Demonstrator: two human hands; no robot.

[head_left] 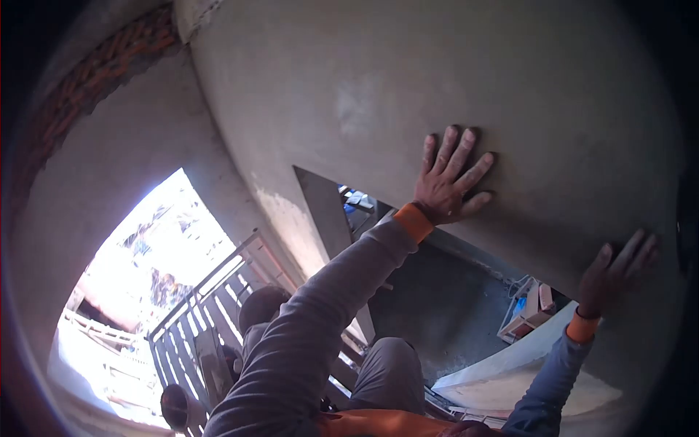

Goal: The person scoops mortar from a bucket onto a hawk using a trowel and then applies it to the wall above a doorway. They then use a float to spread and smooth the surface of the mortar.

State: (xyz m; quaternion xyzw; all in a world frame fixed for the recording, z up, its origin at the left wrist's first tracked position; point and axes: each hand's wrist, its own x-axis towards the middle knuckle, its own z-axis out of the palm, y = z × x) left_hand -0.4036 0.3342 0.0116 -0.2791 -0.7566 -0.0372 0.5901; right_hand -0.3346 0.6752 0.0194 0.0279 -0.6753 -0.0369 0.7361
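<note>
A grey plastered wall (349, 109) fills the upper middle and right of the view. Against it my left hand (451, 178) lies flat with fingers spread, just above the top edge of an opening. Farther right, my right hand (619, 269) also rests on the wall surface, fingers stretched out and partly in shadow. Neither hand holds anything. Pale dust or plaster marks the fingers of the left hand. Both arms wear grey sleeves with orange cuffs.
Below the wall edge, the opening shows a grey floor (429, 298) and a wooden box-like object (528, 313). A slatted railing (211, 313) stands left, before a bright window opening (160, 240). Bare brick (109, 65) shows upper left. A rounded dark shape (261, 309) sits beside my left arm.
</note>
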